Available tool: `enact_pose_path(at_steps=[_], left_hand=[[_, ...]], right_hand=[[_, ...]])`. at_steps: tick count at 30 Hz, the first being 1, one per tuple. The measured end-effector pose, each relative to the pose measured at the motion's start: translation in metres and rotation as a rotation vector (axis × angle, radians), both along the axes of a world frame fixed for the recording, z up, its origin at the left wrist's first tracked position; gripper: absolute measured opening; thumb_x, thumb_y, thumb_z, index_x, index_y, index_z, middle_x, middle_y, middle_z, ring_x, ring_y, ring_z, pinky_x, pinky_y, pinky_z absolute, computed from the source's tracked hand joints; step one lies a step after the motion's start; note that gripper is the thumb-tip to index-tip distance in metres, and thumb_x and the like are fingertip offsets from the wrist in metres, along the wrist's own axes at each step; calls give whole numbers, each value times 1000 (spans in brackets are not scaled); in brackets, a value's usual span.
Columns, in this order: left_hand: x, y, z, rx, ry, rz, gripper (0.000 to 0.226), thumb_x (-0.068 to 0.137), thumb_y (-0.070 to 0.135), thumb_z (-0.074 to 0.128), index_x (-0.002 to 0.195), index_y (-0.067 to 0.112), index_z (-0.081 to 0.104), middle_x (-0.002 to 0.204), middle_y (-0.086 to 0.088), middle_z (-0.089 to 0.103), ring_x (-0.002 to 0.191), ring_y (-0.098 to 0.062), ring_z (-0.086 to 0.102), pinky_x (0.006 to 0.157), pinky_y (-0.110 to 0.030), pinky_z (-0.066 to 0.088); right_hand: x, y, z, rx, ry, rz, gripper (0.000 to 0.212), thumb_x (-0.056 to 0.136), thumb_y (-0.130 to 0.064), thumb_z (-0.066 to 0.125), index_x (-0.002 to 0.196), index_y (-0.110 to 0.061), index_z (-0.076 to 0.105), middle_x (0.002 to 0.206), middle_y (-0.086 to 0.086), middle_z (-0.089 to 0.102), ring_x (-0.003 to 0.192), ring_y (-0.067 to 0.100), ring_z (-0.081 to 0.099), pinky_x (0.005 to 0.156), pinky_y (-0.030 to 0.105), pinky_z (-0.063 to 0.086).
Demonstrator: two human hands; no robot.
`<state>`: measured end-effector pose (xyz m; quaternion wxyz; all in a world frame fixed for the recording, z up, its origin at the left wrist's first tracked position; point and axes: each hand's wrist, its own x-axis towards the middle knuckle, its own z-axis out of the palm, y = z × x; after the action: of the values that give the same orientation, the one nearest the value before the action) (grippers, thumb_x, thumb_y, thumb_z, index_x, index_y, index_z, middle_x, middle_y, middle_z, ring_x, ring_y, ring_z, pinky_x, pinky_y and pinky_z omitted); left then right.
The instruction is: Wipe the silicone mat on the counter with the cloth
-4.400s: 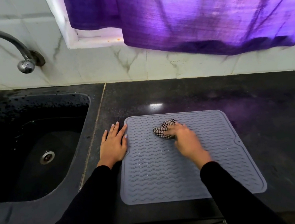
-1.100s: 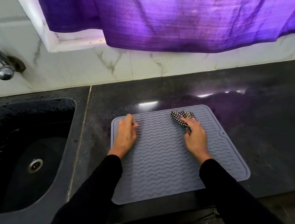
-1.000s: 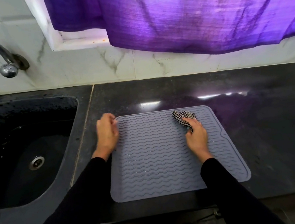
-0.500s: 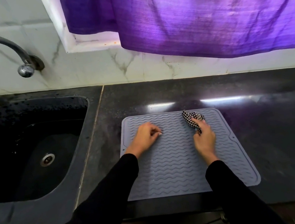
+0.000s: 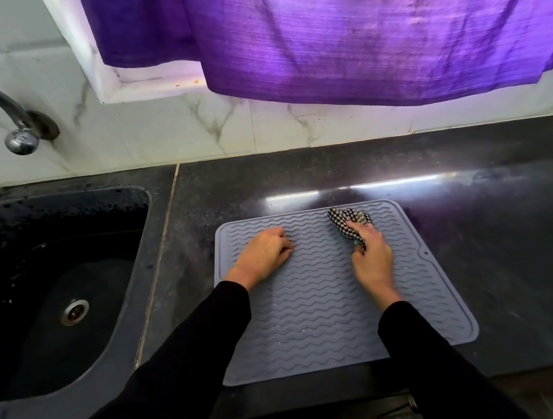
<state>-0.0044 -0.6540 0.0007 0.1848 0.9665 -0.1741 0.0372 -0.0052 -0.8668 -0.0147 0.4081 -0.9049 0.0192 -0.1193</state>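
A grey silicone mat (image 5: 318, 314) with wavy ridges lies flat on the dark counter (image 5: 496, 218). My right hand (image 5: 372, 257) grips a bunched black-and-white checked cloth (image 5: 349, 223) near the mat's far right corner, and the cloth touches the mat. My left hand (image 5: 266, 253) rests on the mat's far left part with its fingers curled under, holding nothing.
A black sink (image 5: 54, 296) with a metal drain sits left of the mat, under a curved tap (image 5: 14, 132). A white marble wall runs along the back. A purple curtain (image 5: 351, 28) hangs above the counter. Bare counter lies to the right.
My right hand has carried the cloth from the mat's middle to its far right corner. My left hand has gone from flat at the mat's left edge to curled on the mat.
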Motion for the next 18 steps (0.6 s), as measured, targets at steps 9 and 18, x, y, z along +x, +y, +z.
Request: enact_pose_path(at_steps=[9, 18], left_hand=[[3, -2, -3, 213, -170, -143, 23, 89, 20, 51, 91, 2, 66, 96, -10, 57, 88, -25, 55, 70, -36, 46], [-35, 43, 2, -328, -236, 499, 19, 92, 19, 38, 84, 4, 47, 82, -10, 45, 71, -22, 43, 68, -37, 35]], right_hand=[[1, 1, -3, -11, 22, 0, 57, 83, 9, 50, 131, -22, 52, 140, 0, 49, 136, 17, 35, 118, 40, 21], [6, 3, 13, 226, 65, -137, 52, 82, 9, 46, 123, -20, 60, 128, 5, 60, 121, 24, 52, 104, 28, 37]])
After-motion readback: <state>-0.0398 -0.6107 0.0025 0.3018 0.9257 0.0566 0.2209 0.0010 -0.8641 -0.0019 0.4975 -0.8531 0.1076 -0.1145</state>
